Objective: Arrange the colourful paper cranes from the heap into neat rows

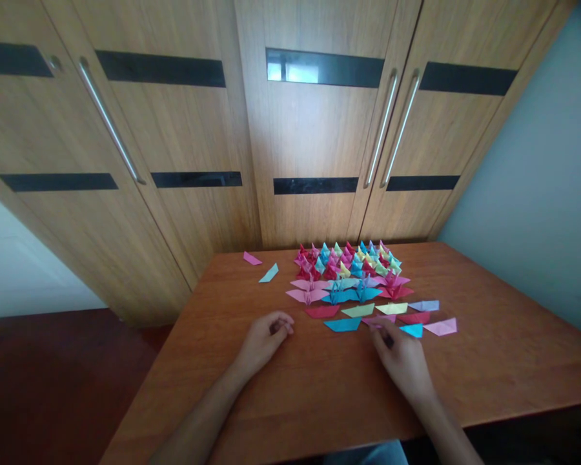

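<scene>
My left hand (264, 340) rests on the wooden table (489, 361), fingers curled into a loose fist with nothing visible in it. My right hand (401, 358) lies to the right, its fingertips pinching a folded pink paper piece (378, 320). Just beyond my hands lie several flat folded paper pieces, among them a blue one (343, 325), a red one (322, 311) and a pink one (443, 327). Behind these stand several paper cranes (348, 271) in pink, blue, red, yellow and green, packed in rows.
A loose pink paper piece (252, 259) and a teal one (269, 274) lie at the table's far left. Wooden wardrobe doors (314, 142) with long metal handles rise right behind the table. A pale blue wall (542, 213) stands to the right; dark red floor (53, 381) is at left.
</scene>
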Demonstrator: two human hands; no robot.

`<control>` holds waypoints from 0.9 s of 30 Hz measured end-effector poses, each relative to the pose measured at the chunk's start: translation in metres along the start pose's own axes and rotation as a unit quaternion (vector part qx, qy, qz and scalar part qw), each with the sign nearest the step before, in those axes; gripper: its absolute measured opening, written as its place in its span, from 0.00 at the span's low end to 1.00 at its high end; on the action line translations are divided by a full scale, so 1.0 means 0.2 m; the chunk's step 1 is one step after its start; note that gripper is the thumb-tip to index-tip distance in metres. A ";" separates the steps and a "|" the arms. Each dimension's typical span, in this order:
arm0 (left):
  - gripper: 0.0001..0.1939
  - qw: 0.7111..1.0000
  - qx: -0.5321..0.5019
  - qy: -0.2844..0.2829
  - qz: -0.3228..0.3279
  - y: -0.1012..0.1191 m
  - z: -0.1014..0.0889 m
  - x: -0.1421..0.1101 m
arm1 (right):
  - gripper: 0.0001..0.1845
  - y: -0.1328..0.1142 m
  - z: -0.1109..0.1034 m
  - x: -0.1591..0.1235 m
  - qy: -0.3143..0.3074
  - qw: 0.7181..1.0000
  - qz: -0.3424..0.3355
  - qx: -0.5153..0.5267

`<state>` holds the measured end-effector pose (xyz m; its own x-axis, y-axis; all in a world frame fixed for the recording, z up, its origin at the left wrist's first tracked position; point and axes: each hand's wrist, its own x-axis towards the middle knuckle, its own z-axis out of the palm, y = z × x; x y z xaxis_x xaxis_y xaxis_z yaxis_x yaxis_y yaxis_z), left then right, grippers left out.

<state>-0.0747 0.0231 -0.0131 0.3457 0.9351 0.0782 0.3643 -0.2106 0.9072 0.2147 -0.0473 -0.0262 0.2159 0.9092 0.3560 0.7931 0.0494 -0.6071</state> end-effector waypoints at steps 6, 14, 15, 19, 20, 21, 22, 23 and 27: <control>0.09 1.000 -0.002 -0.002 0.001 0.01 0.01 -0.01 | 0.17 -0.19 0.16 -0.04 -0.105 0.989 -0.057 0.084; 0.12 0.990 0.036 0.134 -0.012 -0.13 -0.12 0.16 | 0.16 -0.21 0.16 -0.07 -0.154 0.983 -0.063 0.072; 0.11 0.982 0.086 0.167 -0.004 -0.15 -0.15 0.20 | 0.15 -0.21 0.16 -0.07 -0.155 0.983 -0.063 0.073; 0.12 0.956 0.177 0.234 -0.018 -0.21 -0.24 0.33 | 0.15 -0.22 0.16 -0.07 -0.148 0.983 -0.061 0.087; 0.12 0.951 0.193 0.240 -0.023 -0.21 -0.25 0.36 | 0.14 -0.22 0.16 -0.07 -0.144 0.984 -0.061 0.089; 0.13 0.947 0.209 0.243 -0.026 -0.22 -0.25 0.39 | 0.14 -0.22 0.16 -0.07 -0.140 0.984 -0.060 0.090; 0.13 0.943 0.224 0.245 -0.030 -0.21 -0.25 0.41 | 0.14 -0.21 0.16 -0.07 -0.139 0.984 -0.061 0.090; 0.13 0.939 0.237 0.246 -0.035 -0.21 -0.25 0.43 | 0.14 -0.21 0.16 -0.07 -0.139 0.984 -0.064 0.090; 0.13 0.928 0.270 0.247 -0.063 -0.19 -0.22 0.49 | 0.14 -0.21 0.17 -0.07 -0.133 0.984 -0.071 0.090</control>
<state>-0.0926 0.1356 -0.0216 -0.1198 0.9505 0.2868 0.8013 -0.0780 0.5931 0.1595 -0.0478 -0.0287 -0.0650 0.9627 0.2627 0.6850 0.2345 -0.6898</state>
